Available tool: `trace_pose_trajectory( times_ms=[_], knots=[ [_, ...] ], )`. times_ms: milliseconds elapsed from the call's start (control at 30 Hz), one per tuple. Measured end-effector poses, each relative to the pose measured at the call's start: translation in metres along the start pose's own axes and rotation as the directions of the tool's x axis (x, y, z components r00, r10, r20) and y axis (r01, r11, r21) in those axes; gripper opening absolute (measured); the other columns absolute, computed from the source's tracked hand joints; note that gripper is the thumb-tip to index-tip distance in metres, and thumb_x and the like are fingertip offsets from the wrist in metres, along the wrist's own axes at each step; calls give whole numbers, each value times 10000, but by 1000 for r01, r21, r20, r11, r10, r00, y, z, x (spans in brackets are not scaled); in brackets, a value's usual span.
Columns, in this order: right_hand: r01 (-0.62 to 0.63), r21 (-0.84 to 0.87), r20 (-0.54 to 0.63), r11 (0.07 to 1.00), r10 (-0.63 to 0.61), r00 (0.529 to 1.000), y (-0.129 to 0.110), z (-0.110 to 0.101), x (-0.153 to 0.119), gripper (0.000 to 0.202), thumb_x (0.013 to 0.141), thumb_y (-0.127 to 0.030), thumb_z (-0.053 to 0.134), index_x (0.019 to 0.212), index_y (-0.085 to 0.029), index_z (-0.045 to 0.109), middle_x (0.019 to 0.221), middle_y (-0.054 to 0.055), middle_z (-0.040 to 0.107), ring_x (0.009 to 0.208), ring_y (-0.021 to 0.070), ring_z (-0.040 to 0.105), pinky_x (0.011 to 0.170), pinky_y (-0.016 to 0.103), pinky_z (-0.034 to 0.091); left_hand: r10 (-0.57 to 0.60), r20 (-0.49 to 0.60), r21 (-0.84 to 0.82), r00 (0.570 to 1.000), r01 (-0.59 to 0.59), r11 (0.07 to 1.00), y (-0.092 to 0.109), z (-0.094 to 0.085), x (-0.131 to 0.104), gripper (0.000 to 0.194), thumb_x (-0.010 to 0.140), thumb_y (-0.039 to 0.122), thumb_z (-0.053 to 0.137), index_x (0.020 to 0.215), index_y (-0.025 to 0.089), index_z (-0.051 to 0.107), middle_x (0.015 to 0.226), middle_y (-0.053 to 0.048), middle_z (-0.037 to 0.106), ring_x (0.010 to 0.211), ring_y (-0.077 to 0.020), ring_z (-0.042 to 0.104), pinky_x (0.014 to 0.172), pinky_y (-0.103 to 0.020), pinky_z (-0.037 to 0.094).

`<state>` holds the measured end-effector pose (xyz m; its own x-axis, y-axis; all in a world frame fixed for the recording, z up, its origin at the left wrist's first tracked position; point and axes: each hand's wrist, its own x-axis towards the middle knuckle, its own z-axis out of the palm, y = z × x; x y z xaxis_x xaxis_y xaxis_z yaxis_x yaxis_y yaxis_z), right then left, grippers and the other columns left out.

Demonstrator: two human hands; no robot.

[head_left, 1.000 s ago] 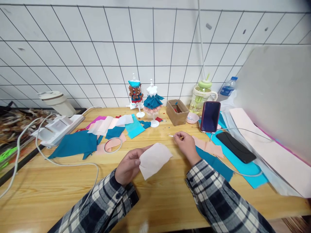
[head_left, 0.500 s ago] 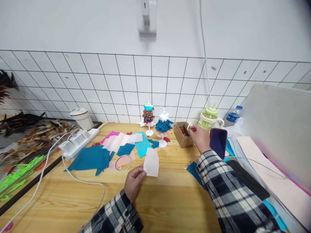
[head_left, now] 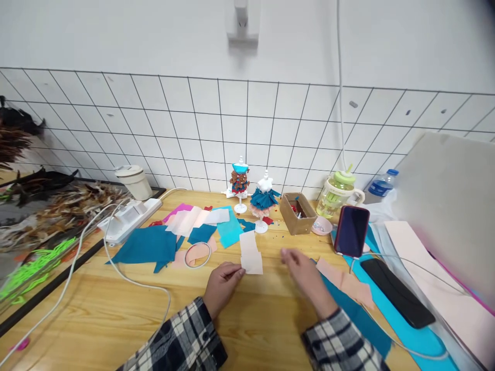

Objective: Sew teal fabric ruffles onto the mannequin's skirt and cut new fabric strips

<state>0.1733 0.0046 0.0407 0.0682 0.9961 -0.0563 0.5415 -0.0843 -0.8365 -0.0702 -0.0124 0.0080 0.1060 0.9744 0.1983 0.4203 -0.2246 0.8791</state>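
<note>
My left hand (head_left: pixel 223 286) pinches the lower left edge of a small pale pink paper piece (head_left: pixel 252 262) above the table. To the right of the paper, my right hand (head_left: pixel 303 273) is slightly blurred, its fingers pointing at the paper without touching it; whether it holds anything cannot be made out. Behind the paper stand two small white dress forms, one in a blue and pink ruffled skirt (head_left: pixel 263 200), the other in a turquoise and brown outfit (head_left: pixel 240 180). A metal ring (head_left: pixel 198 243) lies left of the paper on peach scraps.
Blue sheets (head_left: pixel 149 245) and a power strip (head_left: pixel 133 219) lie at the left, feathers (head_left: pixel 77 206) beyond. A cardboard box (head_left: pixel 297 219), a pink dish (head_left: pixel 322 225), a phone (head_left: pixel 351 231), a green-lidded jug (head_left: pixel 336 193) and a black case (head_left: pixel 398 292) are on the right. White cables cross the table.
My right hand has come back from the box toward the paper, and the white strip in its fingers is no longer visible. The pink dish and peach paper have come into view. The camera view has shifted slightly.
</note>
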Motion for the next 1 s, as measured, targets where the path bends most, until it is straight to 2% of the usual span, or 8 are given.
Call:
trace_pose_trajectory(
  times_ms=[100, 200, 300, 433, 500, 633, 767, 1000],
  knots=[
    [-319, 360, 385, 877, 171, 907, 4, 41, -30, 602, 819, -698, 378, 963, -176, 642, 973, 122, 684, 673, 186, 626, 439, 257, 456, 73, 38, 96, 997, -76, 992, 2, 6, -4, 312, 861, 415, 536, 747, 208, 739, 630, -33, 642, 660, -173, 569, 653, -293, 455],
    [-342, 487, 380, 804, 157, 911, 5, 54, -36, 489, 756, -619, 548, 925, -168, 634, 909, 89, 681, 707, 180, 628, 434, 222, 440, 95, 91, 149, 991, -108, 983, 5, 15, -15, 288, 864, 412, 532, 791, 218, 732, 684, -40, 669, 696, -181, 588, 675, -301, 457],
    [-291, 441, 321, 849, 153, 935, 13, 41, -34, 309, 713, -470, 631, 804, -176, 596, 742, 17, 654, 638, 150, 608, 471, 214, 444, 93, 143, 265, 985, -129, 956, 11, 18, -27, 275, 844, 440, 550, 761, 211, 675, 710, -41, 656, 713, -191, 580, 662, -307, 445],
    [-294, 185, 534, 938, 155, 831, 37, 7, -39, 188, 725, -369, 616, 742, -184, 585, 533, -46, 546, 443, 96, 489, 419, 192, 367, 192, 167, 480, 967, -250, 841, 22, 5, -25, 334, 861, 473, 490, 700, 193, 575, 669, -49, 579, 685, -203, 526, 646, -334, 416],
    [-273, 50, 570, 961, 197, 798, 48, -10, -42, 145, 718, -330, 616, 712, -188, 590, 517, -45, 530, 434, 98, 472, 409, 193, 350, 271, 278, 466, 921, -376, 801, 25, 0, -12, 279, 890, 419, 456, 833, 192, 608, 820, -75, 630, 830, -228, 556, 763, -367, 432],
    [-96, -134, 466, 986, 148, 872, 51, -33, -40, 88, 711, -255, 611, 655, -189, 595, 562, -29, 551, 469, 103, 464, 441, 204, 299, 347, 530, 359, 774, -575, 735, 23, 3, 18, 282, 900, 334, 457, 1116, 217, 597, 1110, -92, 640, 1112, -250, 524, 976, -403, 369],
    [112, -444, 264, 889, 10, 965, 43, -46, -31, 69, 730, -201, 586, 749, -203, 652, 700, 9, 643, 644, 149, 551, 545, 241, 301, 276, 556, 453, 784, -564, 690, 17, 6, 22, 283, 907, 349, 456, 1095, 216, 620, 1056, -89, 641, 1034, -249, 548, 917, -412, 376],
    [-27, -660, -153, 750, -100, 983, 74, -82, -12, 297, 909, -334, 410, 986, -186, 655, 994, 104, 672, 930, 232, 602, 761, 313, 396, 257, 519, 470, 815, -524, 711, 12, -9, -4, 278, 922, 345, 436, 1055, 225, 649, 982, -79, 636, 952, -226, 550, 836, -382, 390]
  ],
)
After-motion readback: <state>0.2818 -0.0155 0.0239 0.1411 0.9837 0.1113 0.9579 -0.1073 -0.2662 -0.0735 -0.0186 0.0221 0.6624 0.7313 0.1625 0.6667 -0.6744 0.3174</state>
